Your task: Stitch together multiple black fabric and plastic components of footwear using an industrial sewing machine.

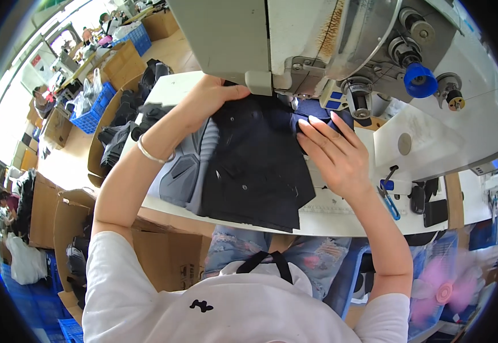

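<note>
At a sewing machine on a white worktable, a person steadies a piece of black cloth that spreads from beneath the machine's head down to the table's near edge. The left hand is at the cloth's upper left corner, its thumb stretched toward the head; its fingers are partly hidden, so whether they pinch the fabric cannot be told. The right hand lies with fingers fanned and apart on dark blue fabric right of the head, clamped on nothing. Good work here likely calls for light, even pressure from both sides, layers kept smooth, fingertips clear of the needle area, which is hidden, and the grey padded piece at left kept from dragging.
</note>
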Available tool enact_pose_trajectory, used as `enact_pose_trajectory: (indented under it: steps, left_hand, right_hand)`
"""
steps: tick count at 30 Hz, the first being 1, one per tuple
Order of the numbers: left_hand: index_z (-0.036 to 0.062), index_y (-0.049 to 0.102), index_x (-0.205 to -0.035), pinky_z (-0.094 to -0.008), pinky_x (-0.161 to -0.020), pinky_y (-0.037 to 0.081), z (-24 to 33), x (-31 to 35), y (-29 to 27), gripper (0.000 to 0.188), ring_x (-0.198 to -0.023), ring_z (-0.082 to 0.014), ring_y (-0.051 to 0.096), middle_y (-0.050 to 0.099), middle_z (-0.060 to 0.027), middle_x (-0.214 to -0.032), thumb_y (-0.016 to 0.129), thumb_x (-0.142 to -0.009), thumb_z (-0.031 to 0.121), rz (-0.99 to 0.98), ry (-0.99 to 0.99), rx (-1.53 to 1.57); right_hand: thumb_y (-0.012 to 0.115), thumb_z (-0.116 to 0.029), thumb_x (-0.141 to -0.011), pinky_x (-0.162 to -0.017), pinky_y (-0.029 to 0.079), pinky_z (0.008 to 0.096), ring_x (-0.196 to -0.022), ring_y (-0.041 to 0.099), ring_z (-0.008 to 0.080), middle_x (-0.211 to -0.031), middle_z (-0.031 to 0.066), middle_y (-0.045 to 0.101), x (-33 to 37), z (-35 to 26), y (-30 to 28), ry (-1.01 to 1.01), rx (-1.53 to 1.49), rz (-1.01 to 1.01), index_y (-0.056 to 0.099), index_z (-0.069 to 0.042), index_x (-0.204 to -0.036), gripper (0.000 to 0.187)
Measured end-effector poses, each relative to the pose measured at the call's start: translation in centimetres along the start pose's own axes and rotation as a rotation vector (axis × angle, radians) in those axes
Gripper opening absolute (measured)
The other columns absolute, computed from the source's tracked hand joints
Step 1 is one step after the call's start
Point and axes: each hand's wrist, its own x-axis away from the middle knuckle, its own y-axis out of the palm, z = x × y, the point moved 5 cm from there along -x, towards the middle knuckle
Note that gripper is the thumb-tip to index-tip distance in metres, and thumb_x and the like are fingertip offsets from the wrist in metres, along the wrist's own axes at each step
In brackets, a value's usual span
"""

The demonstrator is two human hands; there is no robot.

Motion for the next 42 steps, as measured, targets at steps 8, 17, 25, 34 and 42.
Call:
enact_pose_trajectory:
  steps: [8,17,25,34,42]
  left_hand:
    - [-0.0008,0.071,-0.116,-0.0336,-0.09,0.053,-0.6,-1.6,0.8,0.032,-0.098,-0.0188,0.066,0.073,-0.0082,-0.11,0.074,-0.09,0.018,0.073,-0.116,-0.105]
    - [0.0013,0.07,-0.119,-0.0343,-0.092,0.052,-1.1,-3.0,0.5,0.033,-0.103,-0.0192,0.065,0.072,-0.0078,-0.114,0.073,-0.091,0.019,0.037,0.051,-0.318]
    - [0.0033,0.069,-0.122,-0.0349,-0.094,0.051,-0.8,-5.6,0.7,0.034,-0.107,-0.0197,0.064,0.07,-0.0074,-0.118,0.073,-0.092,0.02,0.012,0.215,-0.511]
    - [0.0054,0.068,-0.125,-0.0355,-0.096,0.051,-0.7,-4.8,0.7,0.036,-0.112,-0.0201,0.063,0.069,-0.007,-0.123,0.072,-0.093,0.021,-0.023,0.402,-0.737]
    - [0.0073,0.068,-0.128,-0.0361,-0.098,0.05,-1.1,-5.4,0.6,0.037,-0.117,-0.0206,0.062,0.068,-0.0067,-0.127,0.071,-0.094,0.022,-0.028,0.557,-0.912]
  right_hand:
    - [0.073,-0.013,-0.084,-0.108,0.048,0.0421,-0.113,0.069,0.0175,-0.119,0.0035,0.075,0.3,0.1,-0.1,-0.01,-0.011,0.013,0.078,-0.009,-0.098,0.016]
    - [0.073,-0.011,-0.082,-0.107,0.047,0.0404,-0.111,0.069,0.0163,-0.12,0.0027,0.074,0.1,0.2,0.1,0.0,-0.009,0.009,0.078,-0.009,-0.096,0.016]
    - [0.074,-0.01,-0.081,-0.106,0.048,0.0397,-0.105,0.07,0.0157,-0.124,0.0028,0.073,0.1,0.1,0.2,0.021,-0.029,0.034,0.076,-0.008,-0.089,0.009]
    - [0.074,-0.01,-0.078,-0.098,0.051,0.037,-0.102,0.07,0.0164,-0.121,0.0026,0.073,0.4,0.6,-0.1,0.034,-0.044,0.043,0.076,-0.007,-0.091,0.013]
    - [0.073,-0.011,-0.077,-0.092,0.052,0.0366,-0.103,0.071,0.0188,-0.12,0.0041,0.073,0.3,0.4,0.0,0.039,-0.046,0.033,0.076,-0.005,-0.094,0.018]
